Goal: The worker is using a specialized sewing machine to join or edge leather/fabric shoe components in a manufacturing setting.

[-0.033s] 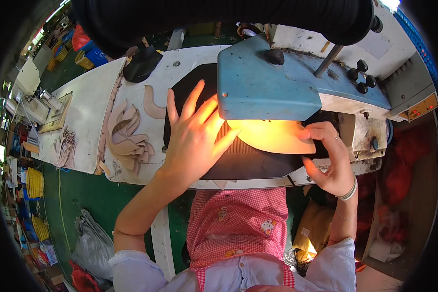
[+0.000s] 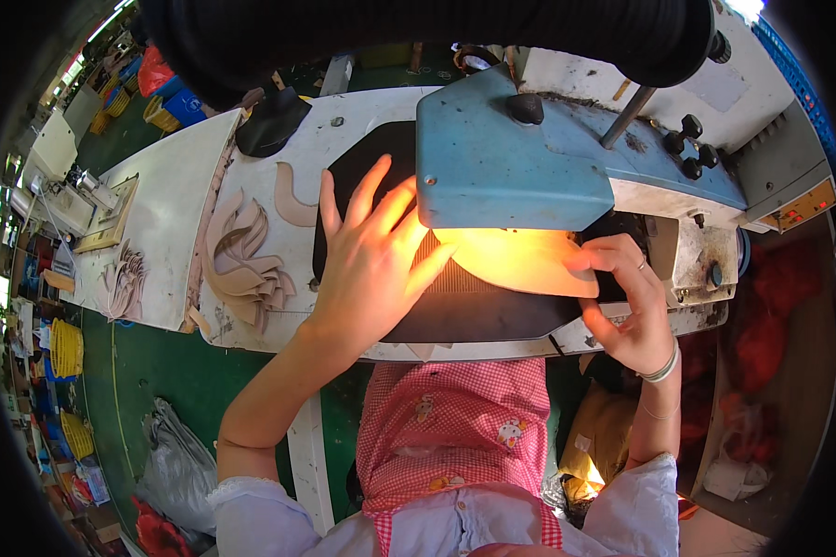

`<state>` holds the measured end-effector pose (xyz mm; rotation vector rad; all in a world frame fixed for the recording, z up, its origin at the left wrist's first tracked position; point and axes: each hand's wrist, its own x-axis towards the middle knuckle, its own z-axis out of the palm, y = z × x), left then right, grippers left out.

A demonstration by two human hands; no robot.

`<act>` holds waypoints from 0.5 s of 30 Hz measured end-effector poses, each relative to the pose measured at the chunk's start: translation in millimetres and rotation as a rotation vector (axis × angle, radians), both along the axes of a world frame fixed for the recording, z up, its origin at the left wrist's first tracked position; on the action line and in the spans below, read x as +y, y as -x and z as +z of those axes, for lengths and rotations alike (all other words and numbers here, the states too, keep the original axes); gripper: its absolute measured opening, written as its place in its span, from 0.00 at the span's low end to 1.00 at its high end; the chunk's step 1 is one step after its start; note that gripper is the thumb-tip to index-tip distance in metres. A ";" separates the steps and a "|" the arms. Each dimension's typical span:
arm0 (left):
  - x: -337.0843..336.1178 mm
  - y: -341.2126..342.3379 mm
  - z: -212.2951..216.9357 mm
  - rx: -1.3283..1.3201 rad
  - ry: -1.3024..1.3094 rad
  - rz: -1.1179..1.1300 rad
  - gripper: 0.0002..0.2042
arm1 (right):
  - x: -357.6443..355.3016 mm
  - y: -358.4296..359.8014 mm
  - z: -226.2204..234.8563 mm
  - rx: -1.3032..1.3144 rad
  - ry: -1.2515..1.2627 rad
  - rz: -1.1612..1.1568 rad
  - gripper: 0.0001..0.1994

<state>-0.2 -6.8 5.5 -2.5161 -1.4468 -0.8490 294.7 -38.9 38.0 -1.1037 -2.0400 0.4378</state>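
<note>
Under the blue machine head (image 2: pixel 515 162), a curved beige leather-like piece (image 2: pixel 520 260) lies in bright orange light on the dark plate (image 2: pixel 474 320). My left hand (image 2: pixel 372 255) is open, fingers spread over the plate, its fingertips near the machine head and its thumb beside the piece's left edge. At the piece's right end, my right hand (image 2: pixel 636 302) bends its fingers round the edge, index finger on top and thumb at the lower corner. The machine head hides the far part of the piece.
Curved beige pieces (image 2: pixel 241 255) lie heaped on the white table left of the plate, with one single piece (image 2: pixel 293 195) nearer it. Further left is another small pile (image 2: pixel 124 281). A black part (image 2: pixel 271 123) stands behind them. Machine knobs (image 2: pixel 690 147) stick up at the right.
The piece's right end has shifted slightly toward me, and my right thumb has come up against its corner. My left hand has barely moved.
</note>
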 end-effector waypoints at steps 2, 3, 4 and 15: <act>1.6 0.6 -0.5 -0.034 -0.007 0.006 0.17 | 2.8 -2.0 -6.7 -0.057 -0.027 0.016 0.17; 3.1 0.8 -0.9 -0.068 -0.011 0.009 0.16 | 4.3 -1.0 -11.4 -0.057 -0.028 0.015 0.17; 4.3 1.3 -0.9 -0.068 -0.012 0.008 0.16 | 5.6 1.2 -16.0 -0.022 -0.061 0.019 0.16; 6.2 2.8 1.3 -0.054 -0.030 -0.093 0.15 | 10.6 22.6 -26.1 -0.028 -0.210 0.160 0.12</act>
